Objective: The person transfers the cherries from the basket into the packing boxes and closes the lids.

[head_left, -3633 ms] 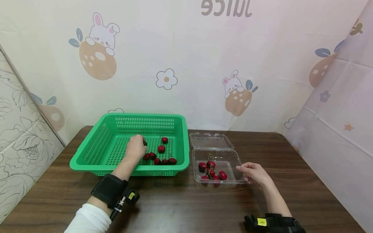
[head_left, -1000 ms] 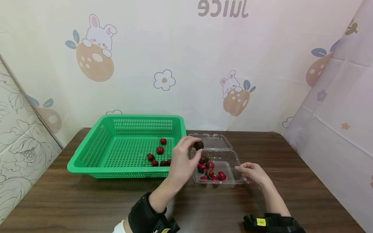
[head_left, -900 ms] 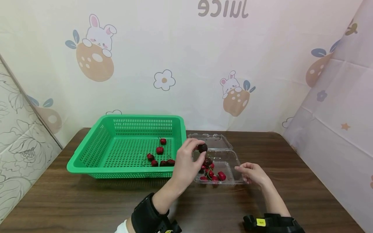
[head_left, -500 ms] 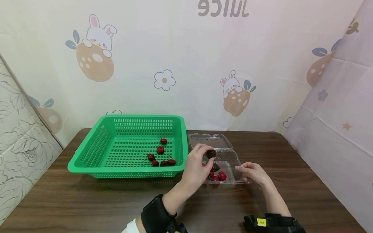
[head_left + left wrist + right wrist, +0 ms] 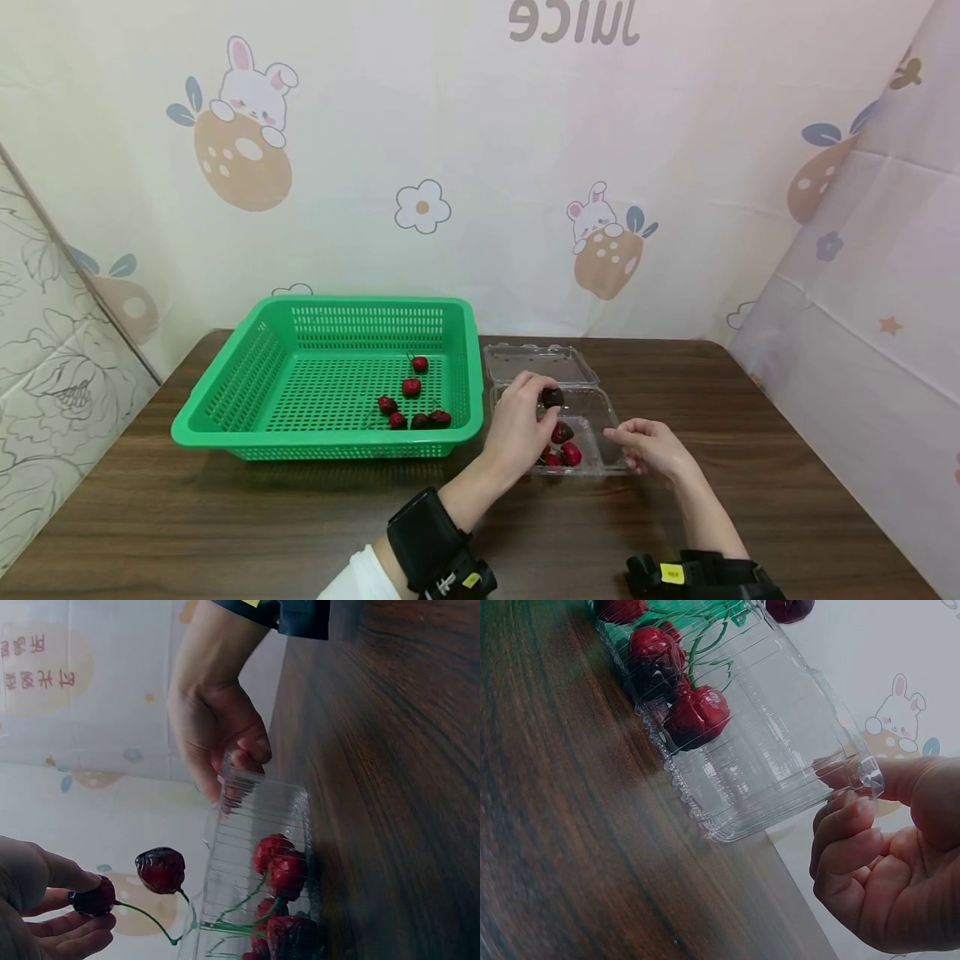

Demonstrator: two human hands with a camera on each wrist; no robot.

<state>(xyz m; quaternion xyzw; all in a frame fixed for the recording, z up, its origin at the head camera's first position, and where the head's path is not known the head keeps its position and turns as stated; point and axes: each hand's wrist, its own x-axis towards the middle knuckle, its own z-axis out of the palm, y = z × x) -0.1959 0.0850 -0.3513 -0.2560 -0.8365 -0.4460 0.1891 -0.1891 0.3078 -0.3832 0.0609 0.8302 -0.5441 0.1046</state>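
My left hand (image 5: 517,429) pinches one dark red cherry (image 5: 94,897) between thumb and fingers. Its green stem joins that of a second cherry (image 5: 160,870), which dangles free over the clear plastic clamshell box (image 5: 596,421). Inside the box lie several red cherries (image 5: 697,716) with green stems, partly hidden behind my left hand in the head view. At the box's right side, my right hand (image 5: 652,446) pinches the rim between thumb and fingers. The hinged lid (image 5: 540,364) lies folded back, away from me.
To the left stands a green slotted basket (image 5: 322,437) with several cherries (image 5: 411,387) in its right half. Basket and box sit side by side on a dark wooden table (image 5: 225,517), with a printed cloth (image 5: 495,250) hanging behind.
My left hand has lifted the joined cherries from the green basket and carried them right, over the clear box, drifting slightly lower lately. My right hand has stayed on the rim.
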